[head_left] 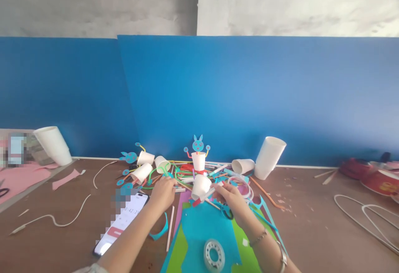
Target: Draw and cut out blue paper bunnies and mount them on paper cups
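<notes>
My left hand [163, 190] reaches into the craft pile, with its fingers curled beside green pipe cleaners [162, 168] and a blue paper piece. Whatever it may pinch is hidden behind the fingers. In my right hand [230, 196] is a white stick with a red end [208, 194], held low and pointing left. Just behind that stick a white paper cup [201, 186] lies tilted. Farther back stands a cup figure [198, 161] with a blue rabbit head and pipe-cleaner arms. More cup figures [141, 173] lie on their sides at the left.
A tape roll [214, 255] rests on blue paper [204, 227] near the front. The phone [123, 223] lies under my left forearm. Tall stacks of cups [270, 156] stand by the blue partition [249, 98]. White cables [364, 210] cross the table on both sides.
</notes>
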A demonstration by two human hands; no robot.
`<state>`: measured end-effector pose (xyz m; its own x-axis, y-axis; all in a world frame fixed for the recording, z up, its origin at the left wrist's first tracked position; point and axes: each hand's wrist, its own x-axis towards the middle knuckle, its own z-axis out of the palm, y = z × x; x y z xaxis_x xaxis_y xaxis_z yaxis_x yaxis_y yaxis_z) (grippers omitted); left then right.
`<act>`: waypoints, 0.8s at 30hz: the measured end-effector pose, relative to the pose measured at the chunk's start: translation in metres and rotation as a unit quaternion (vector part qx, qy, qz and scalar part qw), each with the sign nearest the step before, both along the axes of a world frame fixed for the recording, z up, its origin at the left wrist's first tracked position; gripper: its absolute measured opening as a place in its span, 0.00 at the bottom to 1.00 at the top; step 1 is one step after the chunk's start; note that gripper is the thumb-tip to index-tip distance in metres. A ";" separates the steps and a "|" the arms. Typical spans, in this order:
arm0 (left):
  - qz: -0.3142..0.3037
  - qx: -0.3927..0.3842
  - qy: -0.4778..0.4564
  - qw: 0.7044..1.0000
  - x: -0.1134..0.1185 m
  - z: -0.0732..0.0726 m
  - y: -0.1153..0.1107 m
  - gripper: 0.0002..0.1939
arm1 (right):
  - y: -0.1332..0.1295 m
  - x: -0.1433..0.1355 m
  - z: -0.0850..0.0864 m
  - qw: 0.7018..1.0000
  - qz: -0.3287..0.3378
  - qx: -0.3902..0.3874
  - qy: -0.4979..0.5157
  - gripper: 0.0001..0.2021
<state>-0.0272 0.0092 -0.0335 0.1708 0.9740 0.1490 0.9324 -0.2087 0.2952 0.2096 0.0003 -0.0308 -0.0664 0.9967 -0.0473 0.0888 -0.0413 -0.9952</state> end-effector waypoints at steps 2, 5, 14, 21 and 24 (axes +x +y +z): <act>-0.004 -0.001 0.045 0.999 -0.005 -0.008 0.005 0.10 | 0.005 0.007 -0.007 0.999 0.026 -0.025 -0.024 0.13; -0.008 0.008 0.093 0.996 -0.001 -0.020 0.005 0.12 | 0.013 0.016 -0.019 0.988 0.101 -0.025 -0.111 0.08; -0.052 0.025 0.146 0.988 0.010 -0.023 0.006 0.19 | 0.028 0.018 -0.018 0.937 0.098 0.136 -0.306 0.07; -0.061 0.031 0.108 0.992 0.009 -0.017 0.017 0.12 | 0.026 0.012 -0.012 0.883 -0.007 0.216 -0.417 0.12; -0.053 0.050 0.055 0.996 0.007 -0.001 0.016 0.09 | 0.018 0.008 -0.009 0.881 -0.060 0.235 -0.406 0.10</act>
